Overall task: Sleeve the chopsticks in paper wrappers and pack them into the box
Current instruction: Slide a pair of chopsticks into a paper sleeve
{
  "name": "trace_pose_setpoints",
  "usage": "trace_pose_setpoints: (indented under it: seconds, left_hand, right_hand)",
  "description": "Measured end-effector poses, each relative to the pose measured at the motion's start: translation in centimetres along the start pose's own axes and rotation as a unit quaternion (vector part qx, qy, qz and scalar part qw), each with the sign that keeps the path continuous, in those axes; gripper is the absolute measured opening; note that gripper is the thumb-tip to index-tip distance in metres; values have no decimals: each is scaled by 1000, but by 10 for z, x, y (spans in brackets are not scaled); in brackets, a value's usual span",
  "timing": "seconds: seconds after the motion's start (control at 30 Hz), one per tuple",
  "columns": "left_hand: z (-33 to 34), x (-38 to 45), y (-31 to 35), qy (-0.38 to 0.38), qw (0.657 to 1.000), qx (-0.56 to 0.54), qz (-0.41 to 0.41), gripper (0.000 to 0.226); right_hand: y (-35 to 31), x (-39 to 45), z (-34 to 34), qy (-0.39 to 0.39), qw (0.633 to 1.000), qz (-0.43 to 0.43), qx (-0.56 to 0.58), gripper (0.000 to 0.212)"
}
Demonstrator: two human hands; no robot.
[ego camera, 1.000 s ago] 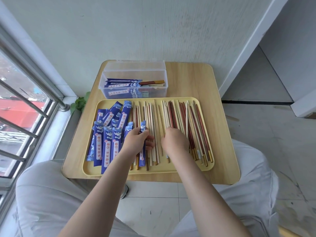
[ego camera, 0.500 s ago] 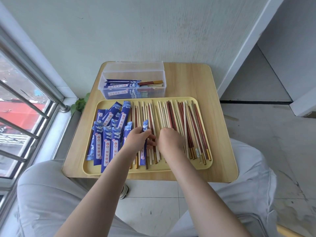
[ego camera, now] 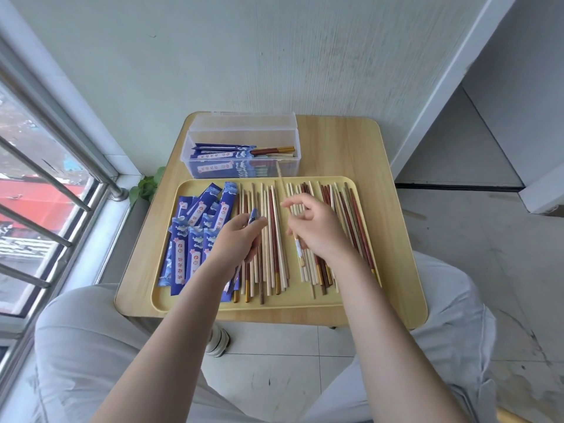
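A yellow tray point(ego camera: 262, 303) on a small wooden table holds a pile of blue paper wrappers point(ego camera: 195, 233) at its left and several loose pale and dark-red chopsticks point(ego camera: 351, 221) across its middle and right. My left hand point(ego camera: 241, 242) holds one blue wrapper point(ego camera: 253, 216) above the tray. My right hand point(ego camera: 317, 230) pinches a pale chopstick point(ego camera: 285, 190), lifted and slanting up toward the box. The clear plastic box point(ego camera: 244, 129) behind the tray contains several sleeved chopsticks.
The table point(ego camera: 393, 209) stands against a grey wall, with a window and metal bars point(ego camera: 55, 184) at the left. My knees flank the table's near edge. A small green plant point(ego camera: 146, 186) sits by the window sill. Tiled floor lies at the right.
Both hands have risen off the tray. My right hand has picked up a pale chopstick, and my left hand has lifted a blue wrapper clear of the pile.
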State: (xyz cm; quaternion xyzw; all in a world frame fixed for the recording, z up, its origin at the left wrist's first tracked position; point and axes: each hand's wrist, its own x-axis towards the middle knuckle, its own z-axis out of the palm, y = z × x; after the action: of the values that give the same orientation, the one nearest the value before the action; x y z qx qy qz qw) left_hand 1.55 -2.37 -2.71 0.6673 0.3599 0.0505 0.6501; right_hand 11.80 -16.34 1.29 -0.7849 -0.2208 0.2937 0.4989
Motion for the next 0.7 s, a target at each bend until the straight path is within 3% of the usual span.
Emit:
trace_pose_setpoints:
  seconds: [0.1, 0.17, 0.23, 0.27, 0.4, 0.57, 0.7]
  left_hand:
    - [1, -2, 4, 6, 1000, 10, 17, 44]
    - [1, -4, 5, -11, 999, 33, 33, 48]
    - [0, -7, 5, -45, 997, 50, 49, 46]
    - [0, -8, 5, -60, 995, 56, 56, 42]
    - [-1, -10, 3, -90, 991, 70, 69, 32]
    - [-1, -11, 2, -82, 994, 25, 62, 24]
    - [0, -14, 2, -77, 995, -8, 69, 14]
  right_hand:
    - [-8, 1, -11, 1, 986, -12, 164, 30]
    - [-11, 2, -15, 5, 967, -40, 250, 18]
    - [-14, 1, -19, 46, 948, -76, 306, 8]
    - [-15, 0, -20, 86, 938, -85, 325, 14]
    - [-9, 7, -24, 232, 920, -68, 308, 37]
    - [7, 13, -25, 294, 916, 15, 272, 31]
    - [16, 17, -25, 309, 921, 26, 237, 29]
